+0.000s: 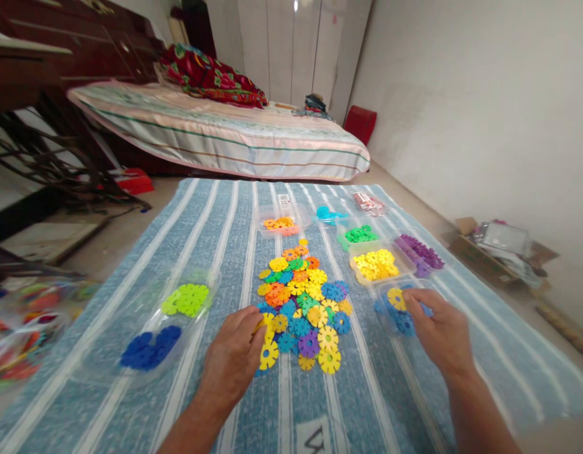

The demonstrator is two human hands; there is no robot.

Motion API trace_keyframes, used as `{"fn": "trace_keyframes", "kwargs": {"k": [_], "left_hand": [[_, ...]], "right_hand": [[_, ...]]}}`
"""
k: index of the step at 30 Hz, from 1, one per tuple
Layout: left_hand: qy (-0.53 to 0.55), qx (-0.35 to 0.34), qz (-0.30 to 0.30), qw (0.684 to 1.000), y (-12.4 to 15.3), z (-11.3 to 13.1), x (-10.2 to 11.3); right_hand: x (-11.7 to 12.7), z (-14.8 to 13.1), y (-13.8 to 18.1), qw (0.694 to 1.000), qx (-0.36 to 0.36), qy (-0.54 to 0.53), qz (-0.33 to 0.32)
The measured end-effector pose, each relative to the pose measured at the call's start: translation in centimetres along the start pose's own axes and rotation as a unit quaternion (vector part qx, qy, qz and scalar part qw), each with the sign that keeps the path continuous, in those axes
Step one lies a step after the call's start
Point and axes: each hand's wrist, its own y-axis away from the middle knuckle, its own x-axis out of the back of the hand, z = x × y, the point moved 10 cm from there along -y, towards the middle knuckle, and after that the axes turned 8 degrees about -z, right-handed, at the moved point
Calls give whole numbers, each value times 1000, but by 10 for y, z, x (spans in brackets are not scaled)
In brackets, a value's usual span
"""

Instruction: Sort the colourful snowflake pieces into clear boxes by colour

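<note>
A mixed pile of notched plastic discs [301,325] in yellow, blue, orange, green and purple lies mid-table. At its left edge my left hand [237,347] is closed with a yellow disc at its fingertips. My right hand [438,321] pinches a yellow notched disc [396,299] above the clear tub of blue discs [405,325]. Just behind that tub is a tub of yellow discs [375,265]. Purple discs [419,252] and green discs [361,234] fill tubs close by.
Lime discs [186,300] and dark blue discs [151,348] sit in clear trays at left. Orange discs [279,224], light blue discs [328,214] and a red-and-white packet [368,203] are at the back. Beyond stands a bed [216,139]; a cardboard box [481,258] is on the floor at right.
</note>
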Motion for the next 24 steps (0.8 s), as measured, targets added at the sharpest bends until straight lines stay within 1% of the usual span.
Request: {"fn": "trace_keyframes", "kwargs": {"k": [3,5,7,9,10,12,15,17,19,21,24], "left_hand": [[5,11,-2,1000,0,-2,0],[6,13,2,1000,1,-2,0],[7,13,6,1000,2,-3,1],[11,14,9,1000,3,-3,1],[14,15,9,1000,3,-3,2],[20,16,10,1000,3,-3,2],[24,18,6,1000,3,-3,3],[26,21,2,999,3,-3,2],[26,24,1,999,4,-4,1],[23,22,3,999,4,-4,1],[27,22,4,999,5,-4,2]], "right_hand": [[-8,-12,-19,999,50,11,-11],[-6,-20,-35,994,90,51,19],[0,-26,-48,986,108,102,69],[2,-33,-51,981,116,116,101],[0,-39,-49,982,124,103,100],[-15,-55,-37,984,152,61,63],[-54,-87,-5,979,199,24,-33],[-83,-104,15,973,210,31,-89],[-108,-112,26,970,199,54,-130],[-126,-115,31,968,183,79,-153],[-138,-117,34,965,193,95,-149]]}}
